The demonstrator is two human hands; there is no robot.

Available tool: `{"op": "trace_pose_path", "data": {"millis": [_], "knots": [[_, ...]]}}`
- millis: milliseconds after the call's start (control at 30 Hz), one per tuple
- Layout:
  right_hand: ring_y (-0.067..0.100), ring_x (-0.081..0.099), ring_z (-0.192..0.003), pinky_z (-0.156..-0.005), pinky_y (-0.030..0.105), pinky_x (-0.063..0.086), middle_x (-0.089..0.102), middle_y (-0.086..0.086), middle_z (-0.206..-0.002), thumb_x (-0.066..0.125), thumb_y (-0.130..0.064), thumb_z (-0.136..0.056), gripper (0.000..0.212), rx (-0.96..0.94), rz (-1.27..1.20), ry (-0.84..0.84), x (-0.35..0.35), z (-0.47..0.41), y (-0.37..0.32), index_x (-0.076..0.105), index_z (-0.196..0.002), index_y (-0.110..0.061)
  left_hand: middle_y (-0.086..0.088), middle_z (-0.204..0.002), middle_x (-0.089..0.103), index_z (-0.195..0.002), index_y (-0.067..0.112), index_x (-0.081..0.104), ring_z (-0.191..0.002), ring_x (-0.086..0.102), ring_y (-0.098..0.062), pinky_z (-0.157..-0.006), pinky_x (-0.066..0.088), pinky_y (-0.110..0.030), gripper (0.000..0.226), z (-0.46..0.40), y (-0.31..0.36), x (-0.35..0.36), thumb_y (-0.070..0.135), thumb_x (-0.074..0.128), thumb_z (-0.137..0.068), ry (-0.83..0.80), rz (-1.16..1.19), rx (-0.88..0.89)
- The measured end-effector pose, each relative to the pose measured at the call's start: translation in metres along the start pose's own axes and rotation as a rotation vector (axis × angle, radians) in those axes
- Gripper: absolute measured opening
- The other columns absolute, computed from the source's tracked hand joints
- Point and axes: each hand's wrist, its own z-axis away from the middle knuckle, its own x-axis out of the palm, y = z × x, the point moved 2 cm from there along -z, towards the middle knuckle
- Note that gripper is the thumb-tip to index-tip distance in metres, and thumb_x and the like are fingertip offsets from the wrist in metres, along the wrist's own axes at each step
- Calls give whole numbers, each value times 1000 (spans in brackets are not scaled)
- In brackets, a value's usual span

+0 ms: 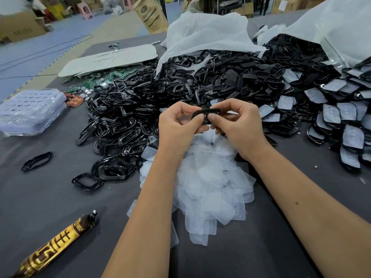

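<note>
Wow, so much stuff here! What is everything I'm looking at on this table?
held frame: one, black, pinched between both hands
frames: a large heap, glossy black, centre-left of table
loose frame: one, black, alone at left
thin pads: a heap, translucent white, just below the hands
fitted pieces: many, black with pale faces, right
bags: two, white, at the back, spilling black parts
circuit boards: many, green, back left
trays: a stack, clear, far left
wrapped stick: one, gold and brown, near left
table: one, dark grey
left hand: one, pinching the held frame
right hand: one, pinching the held frame
</note>
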Motion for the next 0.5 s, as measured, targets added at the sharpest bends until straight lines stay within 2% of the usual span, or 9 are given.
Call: {"op": "trace_pose_path", "data": {"millis": [167,367,433,500], "knots": [[23,75,-65,-63,37,61,76,10,-79,82,-1,-85,15,-32,92,13,0,3,-2,72,-89,-12,-10,-89,78,-90,4,69,-68,75,-28,-69,64,-35,12,0,-2,-1,-2,77,-85,-3,-66,-14],[19,69,-64,-61,25,53,68,3,-84,78,-12,-92,18,-46,172,45,5,3,-4,66,-105,-8,-11,-85,76,-81,4,65,-63,74,-26,-61,59,-25,18,1,4,-4,-12,71,-86,45,52,-82],[15,63,-66,-64,24,49,68,1,-81,72,-18,-97,13,-89,312,50,7,4,-7,67,-97,-7,-18,-87,71,-79,4,64,-57,71,-24,-58,58,-23,21,1,7,-6,-14,69,-87,77,106,-125],[6,57,-63,-64,24,45,67,-3,-73,62,-22,-104,25,-124,408,4,11,6,-10,68,-86,-5,-21,-86,69,-77,4,63,-54,69,-23,-55,57,-21,23,1,9,-6,-15,68,-87,107,144,-163]]}}
